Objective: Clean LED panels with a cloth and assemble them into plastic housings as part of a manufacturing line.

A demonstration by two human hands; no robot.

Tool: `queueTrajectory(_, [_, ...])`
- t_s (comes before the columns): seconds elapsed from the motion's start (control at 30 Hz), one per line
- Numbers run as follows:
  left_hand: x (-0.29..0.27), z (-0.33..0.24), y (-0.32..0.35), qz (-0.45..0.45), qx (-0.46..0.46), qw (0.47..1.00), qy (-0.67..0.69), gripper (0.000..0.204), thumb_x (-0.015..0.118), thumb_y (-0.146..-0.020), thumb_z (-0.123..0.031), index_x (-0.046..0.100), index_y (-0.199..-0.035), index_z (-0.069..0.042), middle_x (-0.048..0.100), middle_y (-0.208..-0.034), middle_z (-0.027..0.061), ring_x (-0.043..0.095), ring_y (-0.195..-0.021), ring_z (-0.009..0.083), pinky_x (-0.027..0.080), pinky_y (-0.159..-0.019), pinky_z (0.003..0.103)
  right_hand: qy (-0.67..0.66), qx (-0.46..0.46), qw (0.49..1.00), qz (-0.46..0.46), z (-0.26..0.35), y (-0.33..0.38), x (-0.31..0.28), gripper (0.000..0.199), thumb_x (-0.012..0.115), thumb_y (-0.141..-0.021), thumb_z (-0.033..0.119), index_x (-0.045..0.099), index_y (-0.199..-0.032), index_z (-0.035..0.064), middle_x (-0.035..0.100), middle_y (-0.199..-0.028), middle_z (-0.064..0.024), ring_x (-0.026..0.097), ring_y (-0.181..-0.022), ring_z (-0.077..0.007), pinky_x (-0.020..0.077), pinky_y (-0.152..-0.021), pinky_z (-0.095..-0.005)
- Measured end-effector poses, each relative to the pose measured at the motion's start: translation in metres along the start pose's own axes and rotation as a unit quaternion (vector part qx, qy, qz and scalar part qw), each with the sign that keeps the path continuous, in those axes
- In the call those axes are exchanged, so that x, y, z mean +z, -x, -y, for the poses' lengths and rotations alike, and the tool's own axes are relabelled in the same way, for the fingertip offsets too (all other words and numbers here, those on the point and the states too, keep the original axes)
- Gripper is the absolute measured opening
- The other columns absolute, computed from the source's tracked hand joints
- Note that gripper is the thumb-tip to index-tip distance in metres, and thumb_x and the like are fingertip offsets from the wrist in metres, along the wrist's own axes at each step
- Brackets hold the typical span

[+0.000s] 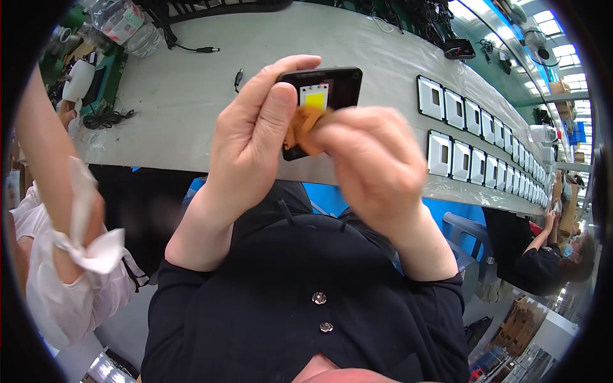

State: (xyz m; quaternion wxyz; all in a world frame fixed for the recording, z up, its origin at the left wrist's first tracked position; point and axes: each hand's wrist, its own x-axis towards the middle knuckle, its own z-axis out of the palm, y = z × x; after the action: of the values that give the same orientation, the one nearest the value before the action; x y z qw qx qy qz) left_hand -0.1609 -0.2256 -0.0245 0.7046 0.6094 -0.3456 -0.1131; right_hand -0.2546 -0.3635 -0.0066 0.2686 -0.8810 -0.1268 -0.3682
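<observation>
far left, there's a clear plastic bottle [140,41] toward the tabletop's [185,96] far left corner, plus a loose cable plug [207,49] near the far edge. next, the left hand [246,131] is part curled, thumb and fingers gripping the left side of a black housing [345,86], which is up in the air around the tabletop's near edge, tilted, yellow panel [315,99] showing. an orange cloth [300,131] is bunched against its lower part, and the right hand [377,156] has it pinched, fingers mostly closed; too blurred for exact finger placement. further right, two rows of white frames [454,110] run to the tabletop's right end.

looks like wiping to me. i'd grip by the rim, rub lightly with a clean fold and go easy around the yellow bit.

labels: the bottle has a printed one, too small to read properly. can't make out any writing on the housing.
</observation>
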Motion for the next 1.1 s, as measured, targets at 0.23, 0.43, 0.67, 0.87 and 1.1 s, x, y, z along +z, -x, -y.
queueTrajectory(0.23, [0.003,-0.010,0.001,-0.005,0.027,0.999,-0.015,0.034,0.043,-0.104,-0.024,0.056,-0.126,-0.001,0.063,-0.096,0.0028,0.055,-0.079,0.0037,0.046,-0.068,0.018,-0.044,-0.005,0.996,0.078,0.006,0.002,-0.004,0.021,0.066,-0.068,-0.001,0.064,-0.088,0.0042,0.062,-0.089,-0.0053,0.061,-0.080,-0.0241,0.0515,-0.070,-0.0329])
queueTrajectory(0.43, [0.001,-0.032,0.001,-0.005,-0.035,0.987,0.156,0.039,0.040,-0.104,-0.027,0.053,-0.128,0.002,0.064,-0.099,0.0030,0.059,-0.087,0.0039,0.047,-0.075,0.017,-0.232,0.192,0.952,-0.050,0.011,0.017,-0.075,0.020,0.058,-0.077,-0.010,0.066,-0.093,-0.0012,0.065,-0.089,-0.0099,0.061,-0.080,-0.0138,0.0482,-0.072,-0.0233])
queueTrajectory(0.67, [0.004,-0.045,0.008,0.023,-0.032,0.985,0.169,0.041,0.042,-0.104,-0.030,0.053,-0.128,0.001,0.065,-0.097,0.0026,0.060,-0.087,0.0035,0.047,-0.074,0.017,-0.198,0.179,0.962,-0.057,0.019,0.013,-0.083,0.014,0.058,-0.081,-0.007,0.065,-0.092,-0.0017,0.065,-0.090,-0.0089,0.057,-0.078,-0.0114,0.0450,-0.069,-0.0223])
queueTrajectory(0.87, [0.012,-0.048,0.011,0.006,-0.034,0.987,0.160,0.041,0.044,-0.103,-0.031,0.055,-0.126,0.002,0.065,-0.100,0.0038,0.060,-0.088,0.0050,0.048,-0.076,0.017,-0.067,0.009,0.996,-0.059,0.024,-0.009,-0.070,0.016,0.057,-0.085,0.001,0.066,-0.098,-0.0005,0.064,-0.096,-0.0120,0.057,-0.080,-0.0115,0.0415,-0.071,-0.0202])
queueTrajectory(1.1, [-0.018,-0.050,-0.037,0.005,-0.207,0.965,0.164,0.051,0.041,-0.101,-0.036,0.052,-0.124,0.008,0.070,-0.096,0.0156,0.066,-0.053,0.0153,0.048,-0.039,0.021,-0.216,0.239,0.933,0.160,-0.026,-0.022,-0.062,0.038,0.058,-0.086,0.010,0.059,-0.124,0.0045,0.065,-0.111,-0.0072,0.058,-0.075,-0.0073,0.0498,-0.070,-0.0227])
